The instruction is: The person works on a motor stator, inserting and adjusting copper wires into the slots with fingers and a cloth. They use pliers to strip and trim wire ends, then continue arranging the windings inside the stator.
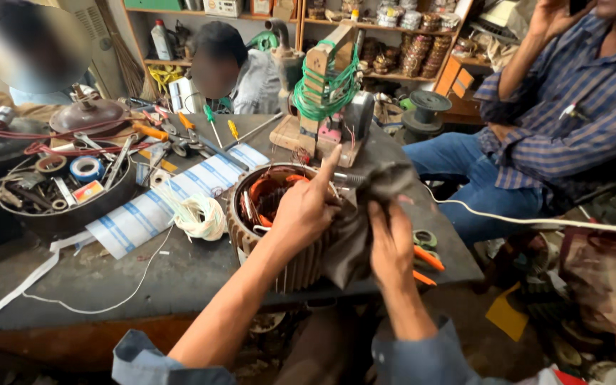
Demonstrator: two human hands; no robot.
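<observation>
Dark cloth (365, 214) bunched in both hands' closed fingers (386, 228), against the motor stator (272, 214).

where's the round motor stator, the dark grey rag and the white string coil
round ribbed metal motor stator (301, 267), head view, on its ribbed outer wall
dark grey cloth rag (386, 182), head view, on its upper fold
coil of white string (201, 216), head view, on the middle of the bundle
</observation>
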